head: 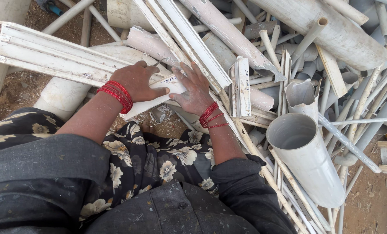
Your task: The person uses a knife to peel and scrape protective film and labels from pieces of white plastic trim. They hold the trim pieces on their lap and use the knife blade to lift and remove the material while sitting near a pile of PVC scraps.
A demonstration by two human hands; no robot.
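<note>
Head cam, looking down at a heap of white and grey plastic scrap on bare dirt.

Left hand [137, 82]: curled over the near end of a long white ribbed profile [50, 54], thumb pointing right along its lower edge. I read it as a grip on that profile, fingers closed around the top edge. Red bangles [116, 95] on the wrist.

Right hand [194, 89]: flat, fingers spread, palm down. It presses on a short white strip [158, 97] that lies under both hands, and the fingertips reach the base of a slanted channel [189, 41]. Not closed on anything. Red bangles [211, 116] on this wrist too.

The profile runs from the left hand up and left, with its far end out past the hand near the left edge of frame. It rests on a fat white pipe [63, 93] lying on the dirt.

Around: a big grey pipe [308, 156] with its open mouth up, just right of the right forearm. A cut grey pipe piece [302, 97] stands above it. A small white channel offcut [242, 86] sits just right of the right hand. A wide dirty pipe [332, 30] lies at top right. Thin conduits are tangled throughout the pile.
</note>
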